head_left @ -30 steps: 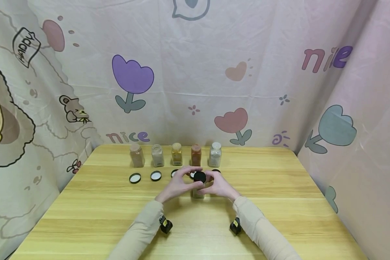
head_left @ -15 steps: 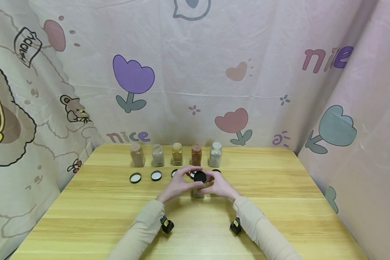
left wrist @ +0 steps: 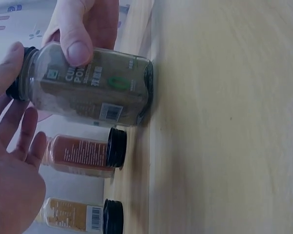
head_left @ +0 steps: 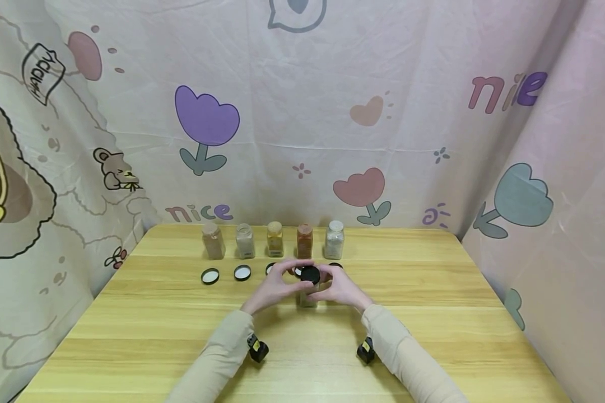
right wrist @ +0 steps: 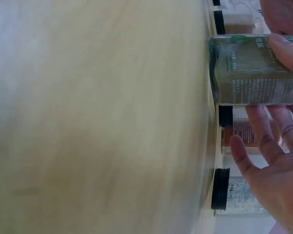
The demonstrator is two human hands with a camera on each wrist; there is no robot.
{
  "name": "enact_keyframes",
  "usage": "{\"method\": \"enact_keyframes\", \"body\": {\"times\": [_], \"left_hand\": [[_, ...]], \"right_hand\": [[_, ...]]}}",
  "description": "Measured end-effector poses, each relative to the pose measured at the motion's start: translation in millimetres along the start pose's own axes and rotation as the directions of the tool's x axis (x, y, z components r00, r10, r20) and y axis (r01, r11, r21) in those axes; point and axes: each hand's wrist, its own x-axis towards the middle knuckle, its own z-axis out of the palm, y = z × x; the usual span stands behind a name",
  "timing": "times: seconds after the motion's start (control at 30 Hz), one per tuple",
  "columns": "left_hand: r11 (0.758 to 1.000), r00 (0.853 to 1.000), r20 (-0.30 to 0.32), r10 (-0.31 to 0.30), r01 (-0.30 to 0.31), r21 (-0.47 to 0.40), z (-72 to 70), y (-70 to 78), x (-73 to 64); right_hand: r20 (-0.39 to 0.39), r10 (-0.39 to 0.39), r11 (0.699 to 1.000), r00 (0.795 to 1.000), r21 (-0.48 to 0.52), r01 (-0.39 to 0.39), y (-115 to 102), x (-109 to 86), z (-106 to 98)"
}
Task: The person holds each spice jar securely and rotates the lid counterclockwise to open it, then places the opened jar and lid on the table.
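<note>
A square glass spice jar [head_left: 309,301] of brownish-green powder stands upright on the wooden table between both hands. Its printed label [left wrist: 80,73] shows in the left wrist view. The left hand [head_left: 277,286] pinches the jar's black lid [head_left: 310,274] at the top, thumb on the near side and fingers on the far side. Lower down, the right hand [head_left: 341,288] holds the glass body, its thumb lying across the front face. In the right wrist view, the jar's side [right wrist: 256,78] carries small print and the right hand's fingers [right wrist: 271,139] reach behind it.
Along the table's back edge stand several lidless jars, among them a yellow one [head_left: 274,240], a red-orange one [head_left: 305,242] and a white one [head_left: 334,240]. Black lids lie before them, such as the leftmost lid [head_left: 210,276], white lining up. A patterned curtain [head_left: 302,112] hangs behind.
</note>
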Motion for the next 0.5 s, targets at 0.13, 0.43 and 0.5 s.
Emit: {"method": "enact_keyframes", "body": {"times": [0.13,0.43,0.5], "left_hand": [[1.0,1.0,-0.022,-0.009,0.009,0.003,3.8,-1.8,1.4],[0.999,0.999,0.027,-0.02,0.019,0.026,2.1,-4.1,-0.5],[1.0,0.999,0.035,-0.024,0.024,0.011,1.1,-4.0,-0.8]], "right_hand": [[-0.002,0.004,1.0,1.0,0.011,-0.004,-1.1,-0.4,0.2],[-0.008,-0.016,1.0,1.0,0.013,0.016,-0.6,-0.3,0.2],[-0.008,-0.024,1.0,1.0,0.012,0.024,-1.1,-0.3,0.1]]}}
